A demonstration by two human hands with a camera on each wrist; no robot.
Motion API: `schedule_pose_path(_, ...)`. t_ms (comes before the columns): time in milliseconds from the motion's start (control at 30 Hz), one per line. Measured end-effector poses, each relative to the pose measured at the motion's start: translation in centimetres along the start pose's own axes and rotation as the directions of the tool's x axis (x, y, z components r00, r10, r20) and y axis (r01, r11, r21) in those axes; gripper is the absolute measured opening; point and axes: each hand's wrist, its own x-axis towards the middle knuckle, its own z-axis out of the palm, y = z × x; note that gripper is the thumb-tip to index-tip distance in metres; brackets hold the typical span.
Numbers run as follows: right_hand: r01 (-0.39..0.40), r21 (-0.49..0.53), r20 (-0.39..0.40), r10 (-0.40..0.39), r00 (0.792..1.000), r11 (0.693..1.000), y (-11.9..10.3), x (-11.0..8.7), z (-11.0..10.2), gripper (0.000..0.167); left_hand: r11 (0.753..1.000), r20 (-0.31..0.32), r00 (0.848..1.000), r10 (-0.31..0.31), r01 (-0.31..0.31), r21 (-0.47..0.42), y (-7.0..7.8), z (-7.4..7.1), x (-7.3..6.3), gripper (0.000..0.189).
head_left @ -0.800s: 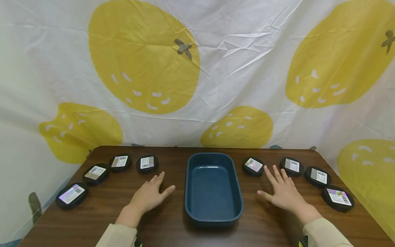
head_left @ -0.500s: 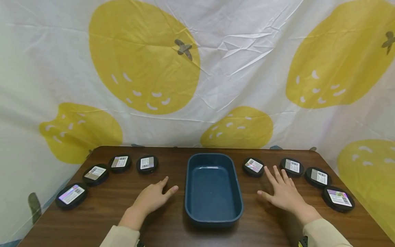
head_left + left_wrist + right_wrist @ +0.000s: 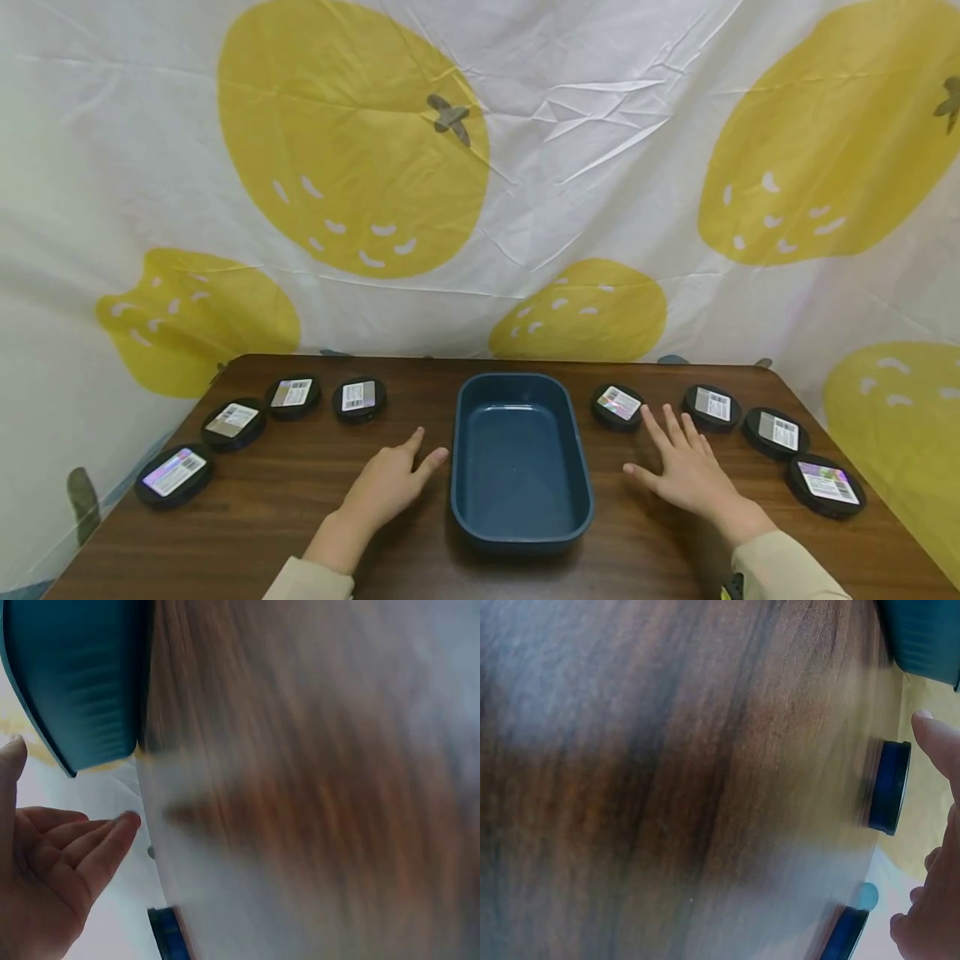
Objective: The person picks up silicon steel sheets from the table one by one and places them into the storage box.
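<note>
Left hand (image 3: 386,487) nearer tray (image 3: 521,475), patterned cloth (image 3: 592,192) behind brown table (image 3: 637,542).

Count: black labelled discs (image 3: 174,476), 8; blue tray (image 3: 522,467), 1; hands (image 3: 386,485), 2; table (image 3: 225,525), 1; fruit-print sheet (image 3: 585,200), 1; wrist device (image 3: 737,586), apparently 1, cut off by frame edge.

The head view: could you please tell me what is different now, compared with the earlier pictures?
The left hand has moved to its own right, closer to the blue tray. Nothing was taken hold of or let go. The right hand stays practically in place, and the tray and the black discs lie as before.
</note>
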Motion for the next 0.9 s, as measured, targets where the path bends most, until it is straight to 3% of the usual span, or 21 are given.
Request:
schedule_pose_path(133,-0.004,0.006,0.002,0.004,1.000,1.000,0.0,0.2,0.0,0.089,0.993,-0.018,1.000,0.010,-0.012,-0.114,0.5,0.3,0.0,0.063)
schedule_pose_path(367,-0.003,0.013,-0.002,0.003,1.000,1.000,0.2,0.4,0.2,0.090,0.954,-0.054,0.998,0.042,-0.057,-0.294,0.9,0.7,0.1,0.056)
schedule_pose_path(633,-0.015,0.029,0.003,0.015,1.000,0.999,0.4,0.9,0.3,0.095,0.918,-0.092,0.995,0.041,-0.074,-0.389,1.8,0.9,-0.2,0.051)
schedule_pose_path(900,-0.021,0.011,0.024,0.021,1.000,1.000,0.9,1.6,0.0,0.096,0.903,-0.080,0.995,0.055,-0.084,-0.421,2.3,1.3,-0.4,0.050)
